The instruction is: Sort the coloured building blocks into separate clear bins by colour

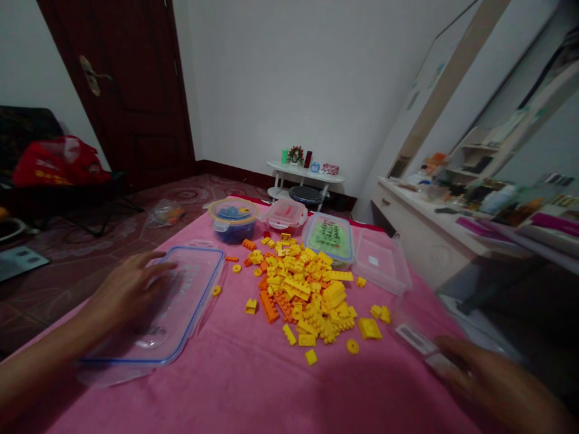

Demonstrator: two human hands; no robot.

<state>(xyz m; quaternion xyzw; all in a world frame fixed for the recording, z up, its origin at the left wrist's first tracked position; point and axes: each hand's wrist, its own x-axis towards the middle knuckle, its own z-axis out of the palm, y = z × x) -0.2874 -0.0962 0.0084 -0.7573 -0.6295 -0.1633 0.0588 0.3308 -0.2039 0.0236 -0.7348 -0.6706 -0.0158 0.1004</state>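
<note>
My left hand [129, 289] is over a clear plastic lid [192, 286] with a blue seal, its fingers stretched out. Whether it presses on the lid I cannot tell. At the lower right, my right hand [484, 371] grips the near edge of a clear plastic container [418, 339], blurred, with a white label strip. A heap of yellow building bricks [312, 283] lies between my hands, with some orange bricks [270, 306] along its left side. Several loose yellow pieces, among them a square piece [370, 328], lie near the right-hand container.
Behind the bricks stand a round tub [233, 226] with blue contents, a box with red contents [284, 216], a box with green contents [329, 237] and a clear tray [382, 262]. A pink cloth [253, 386] covers the table. A cluttered dresser [420, 208] is on the right.
</note>
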